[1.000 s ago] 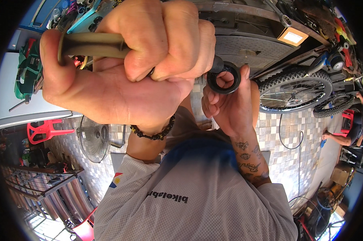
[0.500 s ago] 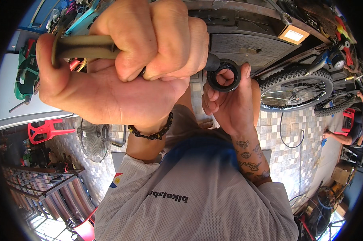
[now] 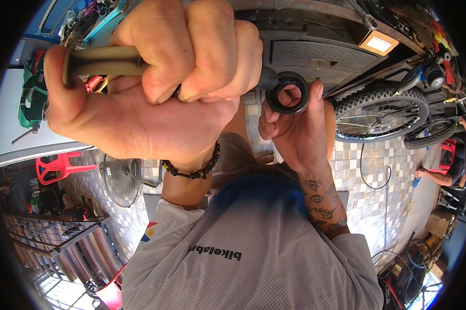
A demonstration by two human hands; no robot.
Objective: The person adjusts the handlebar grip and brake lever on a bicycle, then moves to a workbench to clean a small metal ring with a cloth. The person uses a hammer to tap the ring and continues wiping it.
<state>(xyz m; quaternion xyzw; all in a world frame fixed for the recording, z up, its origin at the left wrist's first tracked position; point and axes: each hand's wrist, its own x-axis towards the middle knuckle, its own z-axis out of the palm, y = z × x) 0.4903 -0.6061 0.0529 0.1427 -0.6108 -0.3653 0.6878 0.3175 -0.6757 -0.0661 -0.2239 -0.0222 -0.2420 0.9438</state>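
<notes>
My left hand [image 3: 176, 88] is closed, fingers wrapped round an olive-brown handle [image 3: 106, 61] with a flange at its left end. The thumb lies against that flange. From the other side of the fist a black rounded tip [image 3: 268, 78] sticks out in line with the handle; the fist hides whether they are one piece. The tip meets the left edge of a black ring [image 3: 303, 94]; whether it touches or overlaps I cannot tell. My right hand [image 3: 300, 142] pinches this ring upright between thumb and fingers, and fingertips show through its opening.
A bicycle wheel [image 3: 380, 114] stands at the right, with another person's arm [image 3: 435, 177] beyond it. A drawer unit [image 3: 320, 62] is in front. At the left are a green vise [image 3: 34, 95], a red plastic chair [image 3: 62, 168] and a fan [image 3: 122, 181].
My left hand has shifted slightly left with the handle. The ring in my right hand has risen a little. Both grips stay the same.
</notes>
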